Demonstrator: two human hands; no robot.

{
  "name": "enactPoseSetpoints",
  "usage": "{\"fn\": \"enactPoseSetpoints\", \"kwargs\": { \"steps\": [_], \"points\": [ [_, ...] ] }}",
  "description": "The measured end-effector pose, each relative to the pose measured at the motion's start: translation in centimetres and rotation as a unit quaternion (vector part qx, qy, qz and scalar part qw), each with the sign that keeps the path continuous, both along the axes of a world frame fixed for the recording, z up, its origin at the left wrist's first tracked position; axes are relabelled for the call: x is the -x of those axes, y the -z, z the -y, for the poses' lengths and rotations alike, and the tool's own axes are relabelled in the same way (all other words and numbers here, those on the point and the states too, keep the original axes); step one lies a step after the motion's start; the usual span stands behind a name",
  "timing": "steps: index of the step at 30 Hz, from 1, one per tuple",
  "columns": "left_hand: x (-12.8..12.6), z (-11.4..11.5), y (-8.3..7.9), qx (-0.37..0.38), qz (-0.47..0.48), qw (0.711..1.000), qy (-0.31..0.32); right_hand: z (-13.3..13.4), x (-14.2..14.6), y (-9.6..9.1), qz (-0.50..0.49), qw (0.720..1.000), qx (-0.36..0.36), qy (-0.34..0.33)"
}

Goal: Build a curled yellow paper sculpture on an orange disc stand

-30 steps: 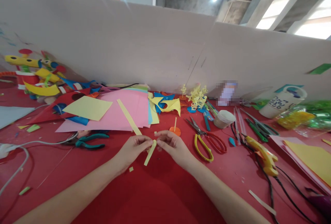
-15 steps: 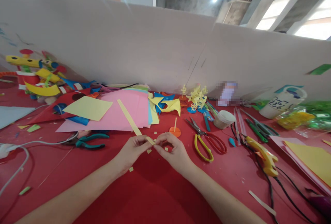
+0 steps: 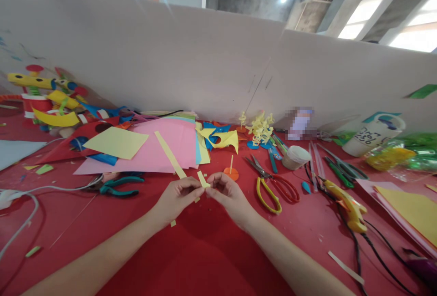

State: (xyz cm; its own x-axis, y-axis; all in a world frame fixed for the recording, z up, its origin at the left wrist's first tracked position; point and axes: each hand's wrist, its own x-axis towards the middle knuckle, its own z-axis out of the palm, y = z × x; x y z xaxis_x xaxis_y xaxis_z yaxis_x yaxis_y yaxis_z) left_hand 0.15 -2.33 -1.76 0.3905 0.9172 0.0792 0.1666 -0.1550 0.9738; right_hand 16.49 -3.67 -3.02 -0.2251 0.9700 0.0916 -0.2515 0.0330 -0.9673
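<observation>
Between the fingertips of both hands is a short pale yellow paper strip [image 3: 202,179], one end sticking up and away from me, apparently bent where the fingers meet. My left hand [image 3: 179,199] pinches it from the left, thumb against fingers. From the other side my right hand [image 3: 228,194] is closed on its near end, which the fingers partly hide. A longer yellow strip [image 3: 170,154] lies over the pink paper [image 3: 160,134], its lower end reaching my left knuckles. Just beyond my right hand, an orange paper disc [image 3: 232,175] carries a small upright yellow stick [image 3: 231,164].
Scissors [image 3: 269,180] with red and yellow handles lie right of my hands, a yellow glue gun [image 3: 348,205] with cables farther right. Teal-handled pliers [image 3: 121,186] rest at left. Behind stand curly yellow paper pieces [image 3: 261,127] and a white tub [image 3: 296,157]. A white partition [image 3: 205,59] closes the back.
The short strip has turned from slanting down between my hands to pointing up and away, with a bend at the fingertips. Both hands have stayed in almost the same place.
</observation>
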Motion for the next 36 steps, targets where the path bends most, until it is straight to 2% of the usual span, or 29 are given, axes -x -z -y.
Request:
{"fn": "enactPoseSetpoints", "kwargs": {
  "steps": [5, 9, 12, 17, 24, 36],
  "points": [
    [0.11, -0.25, 0.27, -0.026, -0.039, 0.999, -0.017, -0.54, -0.33, 0.13, 0.022, 0.999, 0.026, -0.022],
    [0.12, -0.21, 0.16, -0.06, -0.093, 0.994, -0.024, -0.63, -0.43, 0.07, 0.08, 0.997, 0.015, -0.015],
    [0.1, -0.12, 0.23, -0.062, -0.1, 0.993, -0.021, -0.5, -0.43, -0.06, 0.099, 0.995, 0.003, -0.009],
    [0.04, 0.0, 0.46, -0.049, -0.101, 0.994, -0.007, -0.51, -0.44, 0.02, 0.093, 0.996, -0.005, 0.006],
    [-0.07, 0.03, 0.19, -0.07, -0.118, 0.99, -0.018, -0.56, -0.43, -0.04, 0.092, 0.996, -0.009, 0.005],
    [-0.2, 0.57, -0.02, -0.202, -0.171, 0.964, -0.019, -0.68, -0.45, 0.47, 0.123, 0.992, 0.005, -0.006]
  ]
}}
